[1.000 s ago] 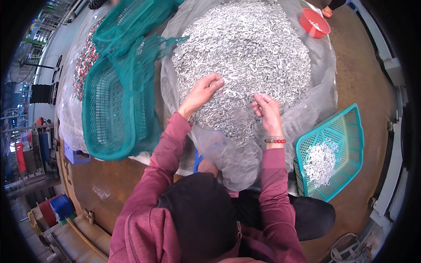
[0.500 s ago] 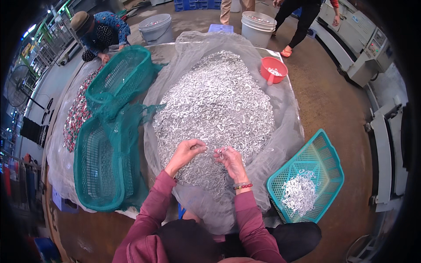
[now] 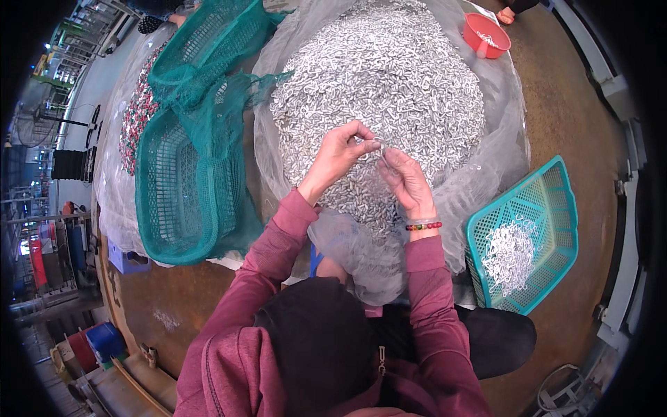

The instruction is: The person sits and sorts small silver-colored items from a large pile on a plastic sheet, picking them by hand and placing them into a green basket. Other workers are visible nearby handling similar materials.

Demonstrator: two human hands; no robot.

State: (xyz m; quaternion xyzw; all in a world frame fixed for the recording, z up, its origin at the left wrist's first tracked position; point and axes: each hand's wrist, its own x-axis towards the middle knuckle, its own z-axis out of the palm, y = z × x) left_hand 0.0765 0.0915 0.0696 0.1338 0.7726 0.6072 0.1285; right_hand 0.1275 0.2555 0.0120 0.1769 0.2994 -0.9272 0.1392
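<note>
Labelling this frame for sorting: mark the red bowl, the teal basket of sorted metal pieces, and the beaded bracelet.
red bowl [image 3: 486, 35], head view, on its inner wall.
teal basket [image 3: 556, 201], head view, on its mesh wall near the upper rim.
beaded bracelet [image 3: 424, 226], head view, on the beads across the right wrist.

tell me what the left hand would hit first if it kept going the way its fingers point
The left hand points right, toward the right hand. It would most likely meet that hand's fingertips first, with a small silver metal piece pinched between them, above the heap of silver metal pieces. Depth is unclear.
</note>
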